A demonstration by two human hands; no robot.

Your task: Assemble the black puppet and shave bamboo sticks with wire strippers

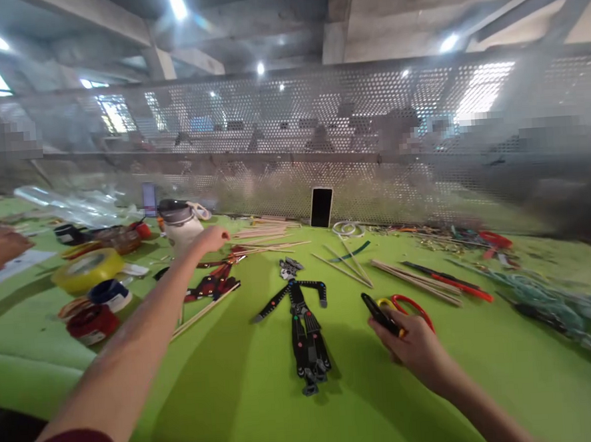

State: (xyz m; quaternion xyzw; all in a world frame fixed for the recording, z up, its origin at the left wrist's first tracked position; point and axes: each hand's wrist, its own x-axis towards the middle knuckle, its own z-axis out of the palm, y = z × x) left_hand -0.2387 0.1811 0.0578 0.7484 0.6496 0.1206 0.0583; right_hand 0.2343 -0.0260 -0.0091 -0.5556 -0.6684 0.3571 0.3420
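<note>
My left hand (215, 239) reaches far forward over the table, beside a white jar with a dark lid (178, 221) and close to a bundle of thin wooden sticks (266, 231). Its fingers are pinched together; what is between them, if anything, is too small to tell. My right hand (418, 347) is closed around a black hand tool (380, 312) with a yellow part near the thumb. Red and yellow handle loops (414, 302) show just behind that hand. Between my hands a black jointed paper puppet (301, 311) lies flat, arms spread.
A red-and-black puppet (214, 282) lies left of centre. Tape rolls (88, 268) stand at left, near another person's hand (1, 249). Wooden sticks (414, 282) and a red-and-black pen-like tool (462, 284) lie at right. A phone (321, 207) leans against the perforated screen.
</note>
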